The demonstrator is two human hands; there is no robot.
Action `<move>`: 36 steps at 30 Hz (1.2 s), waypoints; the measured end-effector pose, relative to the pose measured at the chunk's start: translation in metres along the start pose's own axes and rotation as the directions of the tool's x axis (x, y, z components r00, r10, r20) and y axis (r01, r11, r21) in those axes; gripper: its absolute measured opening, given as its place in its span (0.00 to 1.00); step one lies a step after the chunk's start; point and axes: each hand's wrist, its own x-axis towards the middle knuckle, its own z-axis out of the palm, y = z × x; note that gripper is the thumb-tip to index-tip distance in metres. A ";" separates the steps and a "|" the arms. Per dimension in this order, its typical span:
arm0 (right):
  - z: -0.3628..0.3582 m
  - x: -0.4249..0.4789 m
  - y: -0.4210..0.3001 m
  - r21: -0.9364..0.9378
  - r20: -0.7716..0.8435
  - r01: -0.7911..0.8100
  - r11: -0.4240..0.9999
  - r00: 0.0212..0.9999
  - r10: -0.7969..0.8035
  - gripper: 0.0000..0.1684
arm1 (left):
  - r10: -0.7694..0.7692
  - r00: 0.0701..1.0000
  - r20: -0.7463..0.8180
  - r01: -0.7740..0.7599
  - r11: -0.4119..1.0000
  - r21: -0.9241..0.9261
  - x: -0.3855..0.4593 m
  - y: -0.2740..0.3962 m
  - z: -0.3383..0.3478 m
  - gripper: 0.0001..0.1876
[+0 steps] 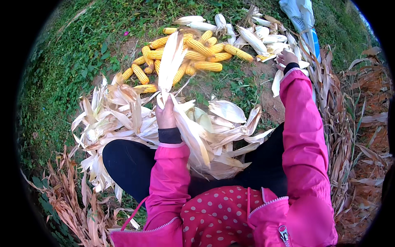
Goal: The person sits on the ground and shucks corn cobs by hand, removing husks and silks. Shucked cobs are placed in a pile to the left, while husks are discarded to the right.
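Observation:
My left hand [165,113] is closed around the base of a bundle of pale corn husks [170,66], whose leaves stick up past the hand and hang down over my lap. My right hand [286,58] reaches out to the right edge of a heap of unhusked corn ears [253,40]; its fingers are curled at a partly husked ear [265,57] with yellow kernels showing. Whether they grip it is unclear. Between and beyond my hands lies a pile of husked yellow corn cobs [197,55]. Loose husks [123,114] are heaped before my knees.
A white and blue plastic sack [297,15] stands at the back right. Dry corn stalks [331,123] lie along my right side, and more dry leaves [74,194] are at the lower left. Green weeds [83,46] grow at the left and back.

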 end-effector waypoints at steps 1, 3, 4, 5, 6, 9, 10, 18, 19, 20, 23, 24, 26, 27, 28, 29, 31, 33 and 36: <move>-0.011 -0.001 0.003 -0.280 0.070 0.087 0.956 0.995 -0.070 0.19 | 0.032 0.999 -0.040 -0.034 0.997 -0.072 -0.003 -0.001 0.012 0.03; -0.016 -0.010 0.012 -0.449 0.353 0.218 0.867 0.934 -0.052 0.17 | -0.068 0.989 0.134 0.074 0.997 -0.039 0.011 -0.033 -0.013 0.06; -0.019 -0.021 0.014 -0.464 0.473 0.337 0.820 0.876 -0.092 0.15 | -0.141 0.977 0.160 0.141 0.990 0.014 0.011 -0.041 -0.011 0.10; -0.020 -0.032 0.015 -0.457 0.587 0.451 0.766 0.800 -0.121 0.14 | -0.148 0.979 0.141 0.145 0.989 0.029 0.012 -0.045 -0.010 0.13; -0.026 -0.033 0.015 -0.446 0.652 0.571 0.689 0.735 -0.186 0.12 | -0.115 0.986 0.117 0.116 0.993 -0.005 0.018 -0.042 -0.004 0.15; -0.037 -0.031 0.018 -0.400 0.720 0.733 0.551 0.623 -0.307 0.10 | 0.155 0.988 0.022 -0.156 0.985 0.070 0.067 -0.008 0.007 0.17; -0.035 -0.036 0.018 -0.371 0.709 0.701 0.609 0.637 -0.302 0.10 | 0.332 0.943 0.006 -0.329 0.930 0.162 0.092 0.015 0.005 0.19; -0.057 0.006 0.024 -0.393 0.739 0.720 0.572 0.618 -0.269 0.12 | 0.662 0.735 -0.147 0.165 0.036 0.986 0.293 0.235 -0.082 0.62; -0.069 0.027 0.030 -0.429 0.708 0.683 0.592 0.661 -0.249 0.13 | 0.777 0.628 -0.038 0.138 -0.063 0.988 0.298 0.241 -0.082 0.60; -0.071 0.041 0.036 -0.408 0.667 0.629 0.661 0.700 -0.255 0.13 | 0.827 0.555 0.091 0.059 -0.149 0.987 0.305 0.251 -0.094 0.56; -0.096 0.094 0.064 -0.537 0.367 0.278 0.797 0.927 -0.076 0.12 | 0.679 0.700 0.221 -0.326 0.029 0.945 0.309 0.197 -0.061 0.38; -0.095 0.111 0.073 -0.607 0.297 0.255 0.753 0.951 -0.083 0.13 | 0.591 0.765 0.256 -0.362 0.065 0.930 0.304 0.170 -0.036 0.36; -0.079 0.147 0.096 -0.661 0.231 0.304 0.686 0.952 -0.199 0.16 | 0.378 0.853 0.360 -0.424 0.100 0.900 0.292 0.117 0.011 0.31; -0.061 0.165 0.103 -0.641 0.236 0.385 0.664 0.922 -0.307 0.18 | 0.260 0.868 0.422 -0.457 0.091 0.885 0.287 0.097 0.031 0.29; -0.037 0.172 0.106 -0.620 0.262 0.437 0.651 0.898 -0.354 0.21 | 0.204 0.870 0.449 -0.481 0.157 0.862 0.277 0.070 0.047 0.27; -0.011 0.179 0.104 -0.592 0.290 0.494 0.637 0.868 -0.404 0.23 | 0.155 0.867 0.473 -0.497 0.219 0.840 0.262 0.048 0.065 0.25; 0.026 0.205 0.108 -0.681 0.348 0.603 0.415 0.766 -0.541 0.30 | 0.014 0.888 0.460 -0.428 0.394 0.814 0.231 0.003 0.098 0.24; 0.062 0.231 0.106 -0.784 0.368 0.544 0.299 0.795 -0.482 0.37 | -0.116 0.888 0.444 -0.317 0.544 0.777 0.205 -0.034 0.114 0.22; 0.099 0.258 0.114 -0.877 0.278 0.426 0.222 0.827 -0.488 0.42 | -0.261 0.875 0.408 -0.150 0.655 0.741 0.176 -0.079 0.115 0.18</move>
